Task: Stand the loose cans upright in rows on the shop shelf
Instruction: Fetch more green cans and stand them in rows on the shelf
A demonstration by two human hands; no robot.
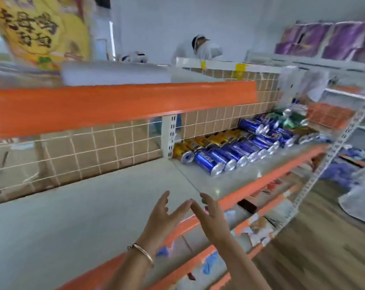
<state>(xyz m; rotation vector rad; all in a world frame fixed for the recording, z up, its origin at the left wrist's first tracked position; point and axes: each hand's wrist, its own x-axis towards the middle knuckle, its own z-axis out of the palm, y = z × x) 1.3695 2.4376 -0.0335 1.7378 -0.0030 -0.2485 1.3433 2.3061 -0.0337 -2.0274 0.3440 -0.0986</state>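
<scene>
Plainly, left hand [163, 216] and right hand [211, 219] hold nothing, fingers straight; the far cans [291, 122] are blurred

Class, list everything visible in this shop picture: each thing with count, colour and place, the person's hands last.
Blue metal drink cans: one row plus more, number blurred, blue with silver ends, lying sideways on the shelf's right part.
Gold metal cans: several, gold, lying behind the blue ones.
Greenish cans: few, blurred, shelf's far right end.
White shelf board: one, white with orange front edge, middle level.
Yellow printed packet: one, yellow, upper shelf, top left.
Purple packs: several, purple, far rack, top right.
White plastic bag: one, white, wooden floor, right.
Silvery metal bracelet: one, left wrist.
Left hand: one, open, above the shelf's front edge.
Right hand: one, open, index tip meeting the left's.
</scene>
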